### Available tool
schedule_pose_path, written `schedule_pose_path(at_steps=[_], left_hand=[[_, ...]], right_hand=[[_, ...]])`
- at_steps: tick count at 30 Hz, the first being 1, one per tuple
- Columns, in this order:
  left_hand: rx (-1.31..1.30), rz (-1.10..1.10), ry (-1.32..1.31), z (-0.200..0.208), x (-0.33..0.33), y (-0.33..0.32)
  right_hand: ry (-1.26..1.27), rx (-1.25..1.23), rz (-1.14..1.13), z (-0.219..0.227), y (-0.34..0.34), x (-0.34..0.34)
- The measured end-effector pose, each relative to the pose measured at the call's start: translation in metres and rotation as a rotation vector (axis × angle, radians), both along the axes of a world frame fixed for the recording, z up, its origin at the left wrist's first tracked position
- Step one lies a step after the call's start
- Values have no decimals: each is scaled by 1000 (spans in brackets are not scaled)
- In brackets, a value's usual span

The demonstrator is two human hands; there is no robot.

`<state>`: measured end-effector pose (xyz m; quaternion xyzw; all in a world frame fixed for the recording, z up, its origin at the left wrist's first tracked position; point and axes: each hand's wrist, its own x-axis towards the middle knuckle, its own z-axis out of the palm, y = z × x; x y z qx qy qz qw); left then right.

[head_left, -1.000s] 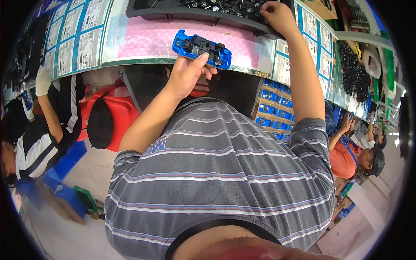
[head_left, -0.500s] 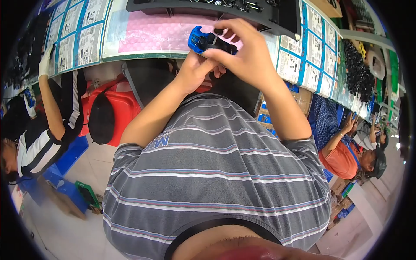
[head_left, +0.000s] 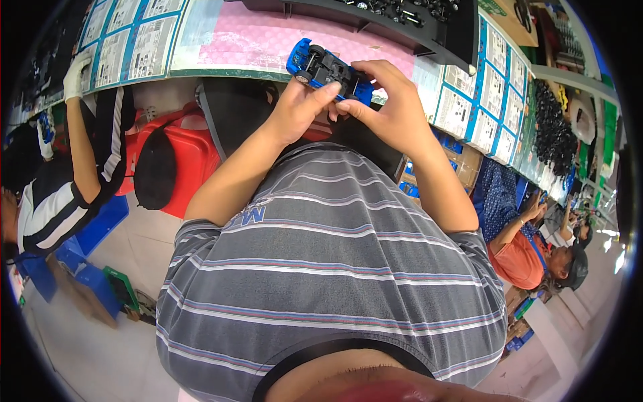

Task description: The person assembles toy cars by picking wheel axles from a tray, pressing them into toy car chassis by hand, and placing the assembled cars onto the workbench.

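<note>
A blue toy car (head_left: 326, 70) is held underside up over the bench's near edge, its black chassis and several wheels showing. My left hand (head_left: 303, 107) is closed on its near side, thumb pressed on the chassis. With fingers and thumb my right hand (head_left: 392, 100) grips the car's right end. The fingers beneath the car are mostly hidden. Beyond the hands, a black tray (head_left: 375, 32) holds several small wheel-and-axle parts (head_left: 439, 8).
A pink padded sheet (head_left: 248, 40) covers the bench under the tray. Printed sheets with blue borders (head_left: 151, 47) lie left, others (head_left: 482, 87) right. A co-worker's gloved hand (head_left: 77, 75) rests at the far left; another person in orange (head_left: 519, 258) sits right. A red stool (head_left: 191, 157) stands left.
A wheel and axle now show at the car's left end. My right hand has lowered from above the car to its right end, and more of the underside is visible.
</note>
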<state>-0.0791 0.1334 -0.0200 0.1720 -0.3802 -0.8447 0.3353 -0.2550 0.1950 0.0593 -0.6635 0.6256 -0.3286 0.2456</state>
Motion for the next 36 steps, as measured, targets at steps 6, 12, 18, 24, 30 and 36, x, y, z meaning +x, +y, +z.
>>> schedule_pose_path(at_steps=[6, 12, 18, 24, 30, 36], left_hand=[[96, -37, 114, -14, 4, -1], [103, -17, 97, -11, 7, -2], [132, 1, 94, -12, 8, -2], [110, -27, 85, -15, 10, -3], [147, 18, 133, -16, 8, -9], [98, 84, -45, -9, 38, -34]], right_hand=[[91, -93, 4, -3, 0, 7], [126, -126, 15, -4, 2, 11], [114, -158, 17, -7, 1, 11], [108, -170, 10, -15, 1, 10], [119, -178, 9, -21, -5, 11], [-98, -124, 131, -19, -17, -52]])
